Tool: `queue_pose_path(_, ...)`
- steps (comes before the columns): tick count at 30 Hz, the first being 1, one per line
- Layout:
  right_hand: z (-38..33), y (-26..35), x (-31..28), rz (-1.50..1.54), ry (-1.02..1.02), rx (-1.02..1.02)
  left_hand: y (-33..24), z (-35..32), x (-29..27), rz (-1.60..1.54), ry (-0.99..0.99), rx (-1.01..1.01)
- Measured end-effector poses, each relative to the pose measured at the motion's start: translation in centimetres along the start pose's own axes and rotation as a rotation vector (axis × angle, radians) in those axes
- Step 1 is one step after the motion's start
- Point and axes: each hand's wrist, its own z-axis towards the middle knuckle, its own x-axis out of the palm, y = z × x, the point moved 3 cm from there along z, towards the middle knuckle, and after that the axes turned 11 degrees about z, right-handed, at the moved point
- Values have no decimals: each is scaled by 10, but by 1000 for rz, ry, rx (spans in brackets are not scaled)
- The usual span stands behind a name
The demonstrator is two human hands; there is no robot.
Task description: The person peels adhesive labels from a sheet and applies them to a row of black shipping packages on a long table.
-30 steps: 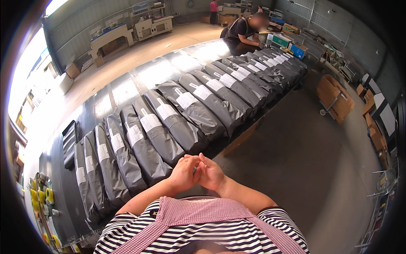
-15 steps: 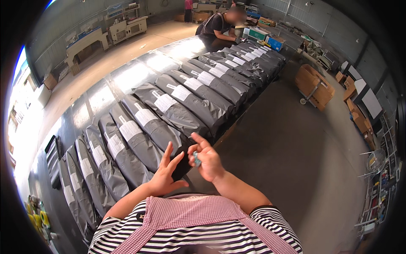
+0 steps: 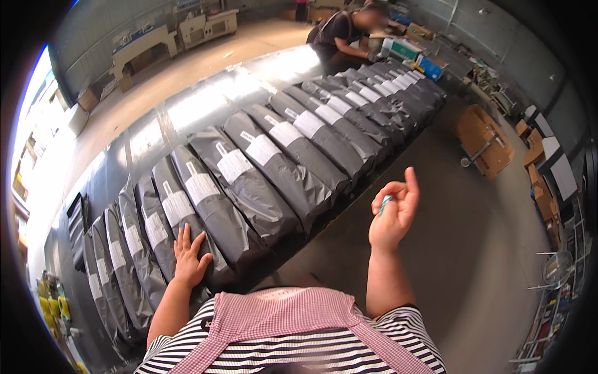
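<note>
Several long dark grey plastic-wrapped packages (image 3: 286, 209) lie side by side along the table, each with a white label (image 3: 235, 166) across it. My left hand (image 3: 189, 260) rests with spread fingers on one of these packages, just below its label. Out to the right, away from the packages, my right hand (image 3: 395, 215) is raised above the floor. Its index finger points up while the other fingers curl round a small light-blue object (image 3: 385, 204), mostly hidden and too small to name.
A person (image 3: 346, 37) leans over the far end of the table (image 3: 149, 138), near green and blue boxes (image 3: 431, 66). On the right stands a cart with brown cardboard (image 3: 486, 142). Yellow tape rolls (image 3: 53, 306) are at the lower left, machines (image 3: 208, 28) at the back.
My hands have parted. The left came down leftward onto a package; the right swung out to the right, still holding the light-blue object. The view has shifted slightly.
</note>
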Motion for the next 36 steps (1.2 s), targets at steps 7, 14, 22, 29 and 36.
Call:
queue_pose_path(7,57,-38,-3,43,273,-95,-3,-8,-5,39,8,-14)
queue_pose_path(14,30,-112,-10,158,618,496,-58,-1,6,40,73,-429)
queue_pose_path(22,38,-136,-10,34,684,557,-83,5,9,102,-48,-476)
queue_pose_path(29,66,-141,-29,-176,503,296,-85,7,9,131,-59,-466)
queue_pose_path(36,81,-144,-33,-229,650,283,-83,2,12,136,-53,-466)
